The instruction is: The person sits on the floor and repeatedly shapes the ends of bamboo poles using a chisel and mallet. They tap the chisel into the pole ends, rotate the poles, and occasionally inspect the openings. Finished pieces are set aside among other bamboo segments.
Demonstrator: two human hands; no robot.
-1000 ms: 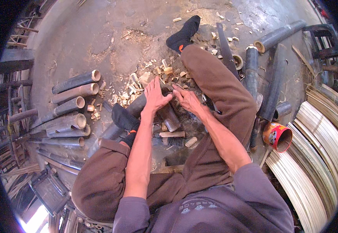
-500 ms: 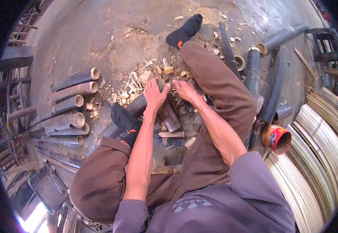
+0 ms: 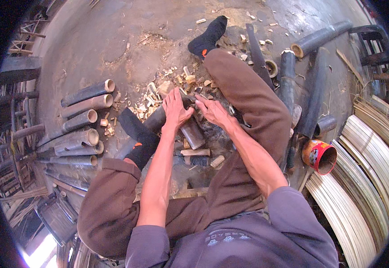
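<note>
The person sits on the grey concrete floor [image 3: 92,53], and both hands meet over a short, dark, round bamboo section [image 3: 161,117] lying between the legs, near the middle of the floor. The left hand [image 3: 175,109] lies on top of it with fingers spread and pressed flat; the right hand [image 3: 212,111] is curled at its end, but whether its fingers grip the bamboo or a small tool I cannot tell.

By the look of it, the work is well under way. Pale, rough chips and offcuts [image 3: 152,100] litter the floor around the hands, and a second short dark cut piece [image 3: 192,133] lies just beside them. A row of hollow, smooth-skinned bamboo tubes [image 3: 85,120] with light cut ends waits by the floor's left edge, apparently unworked, and longer dark poles [image 3: 288,73] lie toward the far right. At the right edge, pale thin flat bamboo strips [image 3: 373,165] are stacked in curved bundles, which look finished. A red cylindrical tin [image 3: 319,156] lies on its side near them.
</note>
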